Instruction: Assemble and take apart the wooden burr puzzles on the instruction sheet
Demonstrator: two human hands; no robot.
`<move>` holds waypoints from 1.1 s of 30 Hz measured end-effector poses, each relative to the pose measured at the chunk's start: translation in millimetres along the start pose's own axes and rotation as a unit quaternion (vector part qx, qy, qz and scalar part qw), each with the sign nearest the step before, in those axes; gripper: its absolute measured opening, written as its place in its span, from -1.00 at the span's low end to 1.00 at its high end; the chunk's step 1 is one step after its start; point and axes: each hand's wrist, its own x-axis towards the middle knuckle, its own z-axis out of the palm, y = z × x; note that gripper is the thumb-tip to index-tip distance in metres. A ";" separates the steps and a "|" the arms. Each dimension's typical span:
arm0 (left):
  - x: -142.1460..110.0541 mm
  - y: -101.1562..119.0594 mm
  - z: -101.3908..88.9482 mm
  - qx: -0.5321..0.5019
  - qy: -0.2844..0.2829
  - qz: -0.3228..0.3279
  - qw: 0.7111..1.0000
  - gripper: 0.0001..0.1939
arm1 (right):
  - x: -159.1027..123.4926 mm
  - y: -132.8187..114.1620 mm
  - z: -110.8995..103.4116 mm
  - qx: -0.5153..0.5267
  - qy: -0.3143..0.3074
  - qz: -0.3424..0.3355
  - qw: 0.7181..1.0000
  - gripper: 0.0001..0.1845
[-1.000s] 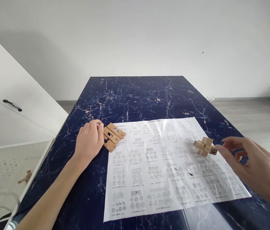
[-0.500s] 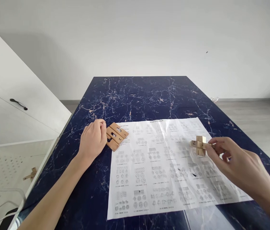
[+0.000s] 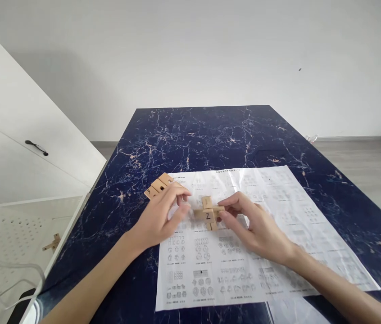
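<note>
Wooden puzzle (image 3: 208, 217) just got moved left over the paper (image 3: 254, 265), pinched in the right hand (image 3: 254, 225), left hand (image 3: 161, 218) loosely open just beside it, so both are within reach.

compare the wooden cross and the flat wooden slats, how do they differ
The cross juts out in several directions, while the slats lie flat, side by side. The right hand holds one end of the cross; the slats are not visibly held, though the left hand hides part of them. Both look wooden and bear dark markings.
</note>
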 end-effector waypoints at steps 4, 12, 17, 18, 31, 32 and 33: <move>-3.1 11.5 6.7 -0.057 -0.087 -0.024 0.994 -0.38 | -2.4 6.8 12.5 0.006 0.017 -0.029 0.999 -0.84; 0.9 16.8 12.8 -0.165 -0.129 -0.071 0.975 -0.34 | -13.2 11.2 16.6 -0.020 0.051 -0.082 0.995 -0.84; 3.2 18.0 12.2 -0.169 -0.123 -0.074 0.975 -0.49 | -12.4 7.9 14.0 0.002 0.005 -0.046 0.999 -0.78; 3.5 18.5 12.2 -0.168 -0.118 -0.073 0.976 -0.52 | -11.7 7.3 13.3 0.006 -0.005 -0.035 0.999 -0.78; 3.6 17.0 11.5 -0.169 -0.151 -0.103 0.969 -0.54 | -11.3 7.6 11.8 -0.017 -0.026 -0.056 0.998 -0.85; 3.2 17.0 11.4 -0.167 -0.154 -0.108 0.968 -0.55 | -11.2 7.1 12.0 -0.012 -0.027 -0.054 0.998 -0.85; 2.9 17.3 11.4 -0.168 -0.156 -0.114 0.967 -0.57 | -11.0 6.4 12.3 -0.007 -0.028 -0.051 0.998 -0.85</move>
